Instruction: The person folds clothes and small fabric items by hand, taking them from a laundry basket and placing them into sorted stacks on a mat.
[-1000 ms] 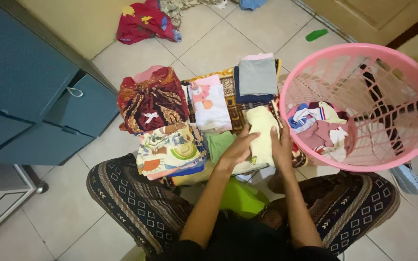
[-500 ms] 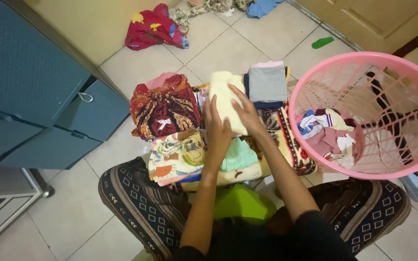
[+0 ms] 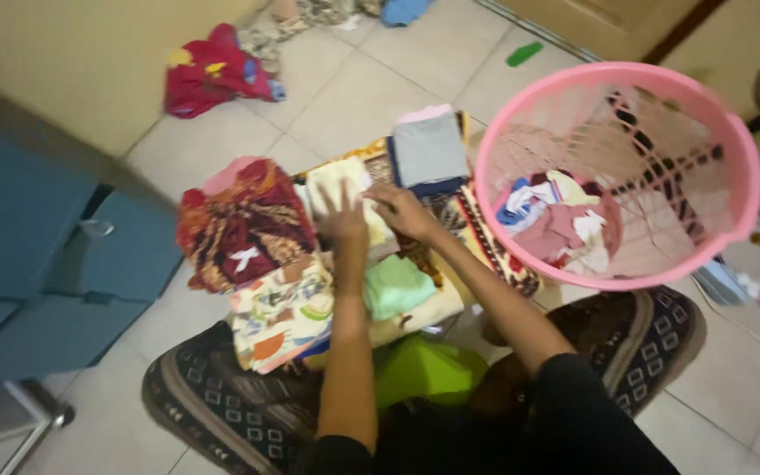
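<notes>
While I sit cross-legged on the tile floor [image 3: 354, 79], my left hand [image 3: 342, 220] lies flat with fingers spread on the pale yellow folded cloth [image 3: 338, 186], pressing it onto the stack in the middle of the row. My right hand [image 3: 400, 209] rests just beside it, fingers loosely extended, touching the same cloth at its right edge; neither hand grips anything.

Left of the cloth: a red patterned bundle [image 3: 241, 220]. In front of it: a cartoon-print pile [image 3: 279, 312] and a mint green folded piece [image 3: 395, 285]. Behind and to the right: a grey folded garment [image 3: 429, 148] on a dark blue one. All sit on a patterned mat [image 3: 494, 242].

The pink laundry basket [image 3: 732, 167] stands tilted at my right, its rim touching the mat's edge. Inside: a small heap of mixed clothes [image 3: 556, 220], pinkish, white and blue.

A blue drawer cabinet [image 3: 37, 237] closes the left side. Bare tile lies beyond the piles, up to a red crumpled garment [image 3: 213, 75] by the wall. A green item [image 3: 524, 54] lies near the door sill.
</notes>
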